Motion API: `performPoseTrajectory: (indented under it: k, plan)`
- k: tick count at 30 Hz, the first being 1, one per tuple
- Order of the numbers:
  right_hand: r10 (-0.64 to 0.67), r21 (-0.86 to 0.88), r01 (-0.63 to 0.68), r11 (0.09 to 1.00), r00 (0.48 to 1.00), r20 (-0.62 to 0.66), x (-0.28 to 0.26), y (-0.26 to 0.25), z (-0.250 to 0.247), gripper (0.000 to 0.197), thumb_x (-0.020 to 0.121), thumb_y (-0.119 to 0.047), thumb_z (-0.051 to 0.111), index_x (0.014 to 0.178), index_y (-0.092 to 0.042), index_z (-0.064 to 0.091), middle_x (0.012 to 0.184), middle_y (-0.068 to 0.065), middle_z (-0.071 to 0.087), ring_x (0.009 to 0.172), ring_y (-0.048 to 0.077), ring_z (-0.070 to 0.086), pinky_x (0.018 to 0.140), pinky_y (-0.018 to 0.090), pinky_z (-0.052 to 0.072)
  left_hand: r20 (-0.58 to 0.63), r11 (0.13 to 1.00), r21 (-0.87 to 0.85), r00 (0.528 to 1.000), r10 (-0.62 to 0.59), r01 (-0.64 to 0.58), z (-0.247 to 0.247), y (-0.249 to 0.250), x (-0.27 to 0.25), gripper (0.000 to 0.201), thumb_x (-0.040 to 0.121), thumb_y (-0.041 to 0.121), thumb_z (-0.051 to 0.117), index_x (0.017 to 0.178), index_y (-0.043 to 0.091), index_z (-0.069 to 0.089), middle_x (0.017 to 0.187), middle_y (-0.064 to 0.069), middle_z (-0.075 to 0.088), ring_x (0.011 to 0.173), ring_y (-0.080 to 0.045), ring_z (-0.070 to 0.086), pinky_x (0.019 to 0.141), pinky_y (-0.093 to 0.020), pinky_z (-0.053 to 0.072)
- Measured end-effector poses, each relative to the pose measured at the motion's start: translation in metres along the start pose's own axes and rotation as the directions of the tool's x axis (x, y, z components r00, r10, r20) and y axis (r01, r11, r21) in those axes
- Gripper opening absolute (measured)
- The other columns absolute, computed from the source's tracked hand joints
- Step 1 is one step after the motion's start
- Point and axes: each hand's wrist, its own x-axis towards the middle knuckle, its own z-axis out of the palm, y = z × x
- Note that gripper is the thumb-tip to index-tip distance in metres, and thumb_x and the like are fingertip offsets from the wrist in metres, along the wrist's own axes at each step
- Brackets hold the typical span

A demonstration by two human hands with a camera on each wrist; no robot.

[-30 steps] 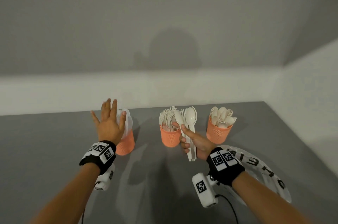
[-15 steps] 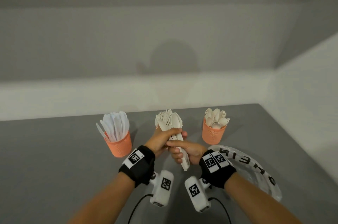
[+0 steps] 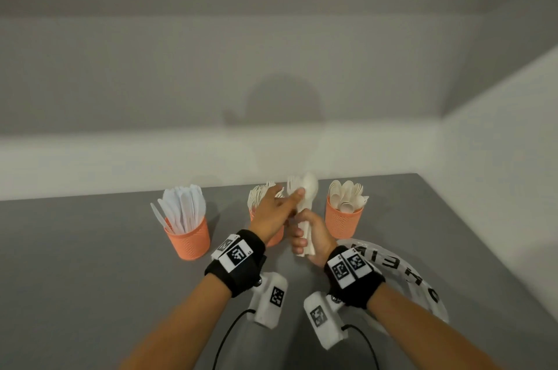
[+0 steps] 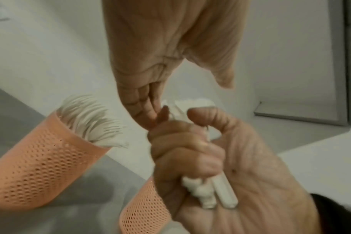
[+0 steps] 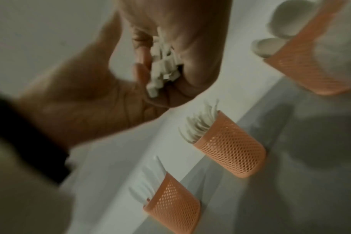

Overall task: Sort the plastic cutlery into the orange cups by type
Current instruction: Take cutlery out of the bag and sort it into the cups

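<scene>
Three orange mesh cups stand in a row on the grey table. The left cup (image 3: 188, 238) holds knives, the middle cup (image 3: 275, 239) holds forks and is partly hidden by my left hand, and the right cup (image 3: 344, 223) holds spoons. My right hand (image 3: 302, 237) grips a bundle of white cutlery (image 3: 308, 191) upright between the middle and right cups. The handle ends (image 5: 162, 68) stick out below its fist. My left hand (image 3: 294, 197) reaches across, its fingers (image 4: 150, 109) curled on the bundle's upper part. Which piece they hold is blurred.
A clear plastic bag (image 3: 407, 273) with black letters lies on the table (image 3: 90, 264) under my right forearm. White walls close the table's back and right sides. Cables hang from both wrist cameras near the front edge.
My left hand left the knife cup, where it was spread open, and crossed to the bundle. Its fingers have since slid up to the bundle's top. My right hand kept hold throughout.
</scene>
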Motion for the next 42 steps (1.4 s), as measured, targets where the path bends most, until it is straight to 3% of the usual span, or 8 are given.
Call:
performPoseTrajectory:
  k: [2, 6, 12, 19, 24, 28, 37, 42]
  plan:
    - [0.001, 0.033, -0.003, 0.999, 0.999, 0.052, -0.002, -0.006, -0.010, 0.023, 0.091, -0.026, 0.035, 0.074, -0.016, 0.047, 0.036, -0.008, 0.032, 0.026, 0.004, 0.024, 0.030, 0.013, 0.020, -0.074, 1.000, -0.017, 0.997, -0.002, 0.001, -0.006, -0.006, 0.003, 0.043, 0.089, 0.034, 0.058, 0.121, 0.006, 0.051, 0.093, -0.005, 0.064, 0.078, -0.014, 0.063, 0.069, -0.025, 0.052]
    - [0.011, -0.025, -0.009, 1.000, 0.993, 0.115, -0.005, -0.005, -0.015, 0.025, 0.094, -0.030, 0.035, 0.077, -0.017, 0.048, 0.036, -0.008, 0.033, 0.026, 0.003, 0.025, 0.030, 0.013, 0.023, -0.138, 0.999, -0.003, 0.989, 0.043, -0.044, -0.007, -0.011, 0.004, 0.017, 0.088, 0.025, 0.060, 0.094, 0.009, 0.060, 0.090, -0.009, 0.064, 0.064, -0.014, 0.059, 0.054, -0.018, 0.046]
    - [0.051, -0.107, -0.038, 0.994, 0.991, 0.123, -0.010, 0.001, -0.010, 0.023, 0.092, -0.027, 0.036, 0.074, -0.015, 0.046, 0.038, -0.007, 0.035, 0.027, 0.005, 0.025, 0.031, 0.013, 0.025, -0.196, 0.998, -0.010, 0.979, 0.055, -0.058, 0.001, -0.007, 0.003, 0.021, 0.084, 0.022, 0.067, 0.090, 0.004, 0.058, 0.071, -0.002, 0.056, 0.053, -0.012, 0.051, 0.039, -0.010, 0.040]
    - [-0.076, -0.332, 0.094, 0.939, 0.995, 0.068, -0.013, 0.004, -0.008, 0.025, 0.095, -0.030, 0.042, 0.108, -0.009, 0.048, 0.050, 0.001, 0.047, 0.031, 0.010, 0.033, 0.035, 0.017, 0.032, -0.250, 0.998, 0.061, 0.967, 0.044, -0.030, 0.002, -0.005, 0.003, 0.019, 0.086, 0.025, 0.064, 0.087, 0.007, 0.057, 0.071, -0.003, 0.061, 0.054, -0.014, 0.058, 0.049, -0.023, 0.052]
    - [-0.210, -0.367, 0.212, 0.906, 0.977, 0.046, -0.014, 0.009, -0.007, 0.014, 0.096, -0.024, 0.042, 0.104, -0.014, 0.047, 0.061, 0.006, 0.054, 0.032, 0.009, 0.042, 0.036, 0.019, 0.036, -0.236, 0.999, 0.031, 0.972, -0.019, 0.027, 0.004, -0.005, 0.001, 0.012, 0.088, 0.015, 0.054, 0.081, 0.007, 0.059, 0.071, -0.005, 0.062, 0.063, -0.020, 0.060, 0.076, -0.039, 0.056]
    - [-0.248, -0.416, 0.246, 0.875, 0.967, 0.051, -0.012, 0.012, -0.007, 0.020, 0.098, -0.026, 0.040, 0.110, -0.011, 0.045, 0.067, 0.009, 0.054, 0.033, 0.009, 0.045, 0.036, 0.019, 0.038, -0.268, 0.998, -0.023, 0.962, -0.057, 0.052, 0.009, -0.008, -0.001, 0.025, 0.086, 0.013, 0.054, 0.061, 0.009, 0.055, 0.060, -0.005, 0.056, 0.062, -0.021, 0.054, 0.080, -0.044, 0.053]
    - [-0.303, -0.538, 0.274, 0.797, 0.952, 0.035, -0.010, 0.015, -0.009, 0.015, 0.097, -0.027, 0.043, 0.109, -0.017, 0.045, 0.075, 0.007, 0.054, 0.039, 0.001, 0.052, 0.038, 0.019, 0.042, -0.314, 0.998, -0.070, 0.949, -0.028, 0.007, 0.002, -0.013, 0.003, 0.030, 0.092, 0.023, 0.056, 0.096, -0.007, 0.059, 0.069, -0.009, 0.064, 0.054, -0.015, 0.062, 0.054, -0.025, 0.055]
    - [-0.289, -0.476, 0.274, 0.836, 0.956, 0.041, -0.014, 0.020, -0.007, 0.011, 0.099, -0.023, 0.040, 0.103, -0.014, 0.045, 0.064, 0.003, 0.048, 0.034, 0.006, 0.041, 0.036, 0.021, 0.034, -0.434, 0.989, -0.131, 0.901, -0.001, -0.062, -0.014, 0.000, 0.013, 0.027, 0.096, 0.022, 0.047, 0.090, -0.003, 0.057, 0.065, -0.007, 0.060, 0.044, -0.011, 0.059, 0.049, -0.026, 0.052]
